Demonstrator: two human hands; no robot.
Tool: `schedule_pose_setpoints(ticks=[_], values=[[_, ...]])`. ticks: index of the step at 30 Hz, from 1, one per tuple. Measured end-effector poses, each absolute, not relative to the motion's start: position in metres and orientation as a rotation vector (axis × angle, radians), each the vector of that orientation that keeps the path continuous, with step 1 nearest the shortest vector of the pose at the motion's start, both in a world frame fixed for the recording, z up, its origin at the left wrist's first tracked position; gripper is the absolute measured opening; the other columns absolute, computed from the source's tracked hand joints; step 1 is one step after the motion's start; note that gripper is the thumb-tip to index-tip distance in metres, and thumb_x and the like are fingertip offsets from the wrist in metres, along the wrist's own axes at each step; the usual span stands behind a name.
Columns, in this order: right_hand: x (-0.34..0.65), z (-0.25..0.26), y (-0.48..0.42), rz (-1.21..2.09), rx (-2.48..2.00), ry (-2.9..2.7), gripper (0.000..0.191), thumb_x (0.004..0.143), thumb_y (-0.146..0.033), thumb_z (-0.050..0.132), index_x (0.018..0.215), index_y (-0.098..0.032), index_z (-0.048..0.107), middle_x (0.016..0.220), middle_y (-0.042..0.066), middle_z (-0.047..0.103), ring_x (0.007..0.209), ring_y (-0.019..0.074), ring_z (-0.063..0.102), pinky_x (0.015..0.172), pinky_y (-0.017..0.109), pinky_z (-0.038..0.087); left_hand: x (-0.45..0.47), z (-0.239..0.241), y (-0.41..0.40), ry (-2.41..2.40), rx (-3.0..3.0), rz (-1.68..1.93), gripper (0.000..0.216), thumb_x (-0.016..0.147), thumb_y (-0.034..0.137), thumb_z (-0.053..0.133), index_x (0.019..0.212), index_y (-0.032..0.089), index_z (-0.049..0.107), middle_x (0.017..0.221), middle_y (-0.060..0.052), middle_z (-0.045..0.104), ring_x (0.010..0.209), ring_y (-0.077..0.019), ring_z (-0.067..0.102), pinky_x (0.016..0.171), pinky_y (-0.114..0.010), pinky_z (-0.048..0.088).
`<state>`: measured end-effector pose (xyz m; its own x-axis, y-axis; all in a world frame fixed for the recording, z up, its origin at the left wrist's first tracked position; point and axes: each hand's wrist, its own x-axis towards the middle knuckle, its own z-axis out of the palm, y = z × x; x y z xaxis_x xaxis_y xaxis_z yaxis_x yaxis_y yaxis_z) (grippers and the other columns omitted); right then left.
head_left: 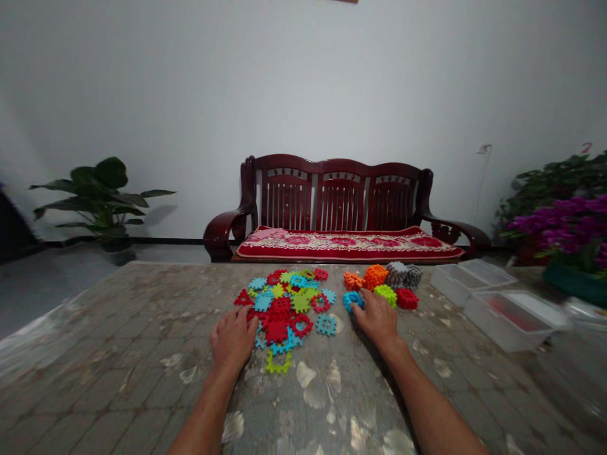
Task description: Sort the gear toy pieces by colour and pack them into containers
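A loose pile of flat toothed building pieces (279,309) in red, blue and green lies on the patterned tablecloth. At the pile's left edge is my left hand (234,338), its fingers bent and close together against the pieces; what they hold, if anything, is hidden. My right hand (378,316) has its thumb and fingers around a small stack of blue toothed pieces (349,301). Just beyond and beside it stand more stacks: orange (375,275), grey (397,275), lime green (387,294) and red (406,298). A single blue piece (326,325) lies between my hands.
Two clear plastic boxes (509,319) (462,284) sit on the right, the nearer with something red inside. A clear container (581,354) is by the right edge. Beyond the table (142,354) stand a dark wooden bench (339,196), a potted plant (107,202) and purple flowers (564,224).
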<state>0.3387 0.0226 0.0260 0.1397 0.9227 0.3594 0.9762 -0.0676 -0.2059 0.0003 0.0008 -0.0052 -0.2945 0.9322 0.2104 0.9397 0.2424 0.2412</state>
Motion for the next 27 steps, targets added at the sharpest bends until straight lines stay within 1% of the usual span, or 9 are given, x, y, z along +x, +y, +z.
schedule_pose_setpoints(ticks=[3,6,9,11,14,18,22,25,27], values=[[0.332,0.024,0.018,-0.199,-1.847,-1.890,0.029,0.094,-0.029,0.062,0.120,-0.019,0.072,0.117,0.011,0.075,0.109,0.0256,0.065,0.094,0.033,0.044,0.001,-0.004,0.000,-2.470,-1.849,-0.499,0.042,0.103,0.034,0.044,0.139,0.023,0.063,0.145,-0.011,0.064,0.131,-0.0284,0.059,0.114,-0.045,0.040],[0.312,0.020,0.008,-0.077,-1.603,-2.037,0.019,0.093,-0.023,0.063,0.107,-0.021,0.076,0.109,0.007,0.076,0.106,0.0245,0.064,0.095,0.034,0.043,0.002,-0.002,-0.001,-2.483,-1.846,-0.502,0.042,0.103,0.033,0.044,0.139,0.023,0.063,0.146,-0.011,0.063,0.132,-0.0290,0.058,0.115,-0.046,0.039],[0.285,0.016,-0.006,0.065,-1.372,-2.195,0.011,0.091,-0.022,0.067,0.096,-0.024,0.076,0.099,0.004,0.076,0.101,0.0231,0.062,0.093,0.034,0.042,0.003,0.000,-0.002,-2.486,-1.843,-0.508,0.042,0.103,0.033,0.045,0.139,0.023,0.063,0.147,-0.011,0.063,0.134,-0.0292,0.057,0.116,-0.047,0.039],[0.268,0.015,-0.015,0.111,-1.241,-2.292,0.010,0.089,-0.024,0.070,0.097,-0.025,0.076,0.097,0.003,0.074,0.101,0.0226,0.061,0.092,0.035,0.041,0.004,0.001,-0.003,-2.483,-1.841,-0.508,0.041,0.103,0.034,0.046,0.139,0.023,0.063,0.147,-0.011,0.063,0.134,-0.0292,0.058,0.115,-0.046,0.039],[0.252,0.016,-0.022,0.107,-1.130,-2.392,0.018,0.089,-0.030,0.073,0.107,-0.027,0.076,0.103,0.004,0.071,0.102,0.0228,0.057,0.091,0.036,0.040,0.006,0.003,-0.004,-2.485,-1.838,-0.521,0.041,0.102,0.033,0.047,0.139,0.023,0.064,0.146,-0.011,0.063,0.134,-0.0292,0.058,0.115,-0.046,0.040],[0.242,0.018,-0.022,0.069,-1.037,-2.513,0.019,0.095,-0.035,0.066,0.111,-0.029,0.075,0.109,0.005,0.068,0.104,0.0228,0.054,0.090,0.036,0.040,0.008,0.004,-0.005,-2.479,-1.824,-0.533,0.041,0.102,0.032,0.046,0.139,0.023,0.064,0.146,-0.011,0.064,0.133,-0.0296,0.058,0.115,-0.047,0.040],[0.240,0.020,-0.021,0.015,-1.058,-2.571,0.015,0.097,-0.028,0.063,0.107,-0.027,0.075,0.108,0.006,0.067,0.104,0.0226,0.053,0.088,0.035,0.039,0.008,0.004,-0.005,-2.465,-1.820,-0.543,0.041,0.102,0.032,0.047,0.137,0.022,0.065,0.144,-0.012,0.065,0.133,-0.0299,0.058,0.114,-0.047,0.041],[0.242,0.024,-0.022,-0.045,-1.117,-2.569,0.013,0.094,-0.021,0.063,0.101,-0.024,0.074,0.108,0.006,0.067,0.104,0.0229,0.053,0.087,0.035,0.038,0.007,0.003,-0.005,-2.461,-1.825,-0.555,0.040,0.102,0.031,0.047,0.137,0.022,0.065,0.144,-0.013,0.065,0.132,-0.0293,0.059,0.114,-0.046,0.041],[0.243,0.023,-0.023,-0.069,-1.107,-2.570,0.013,0.092,-0.021,0.065,0.102,-0.024,0.073,0.110,0.006,0.067,0.104,0.0233,0.053,0.086,0.035,0.038,0.007,0.004,-0.005,-2.465,-1.834,-0.546,0.040,0.102,0.031,0.046,0.137,0.023,0.065,0.144,-0.012,0.065,0.132,-0.0287,0.059,0.114,-0.046,0.041]])
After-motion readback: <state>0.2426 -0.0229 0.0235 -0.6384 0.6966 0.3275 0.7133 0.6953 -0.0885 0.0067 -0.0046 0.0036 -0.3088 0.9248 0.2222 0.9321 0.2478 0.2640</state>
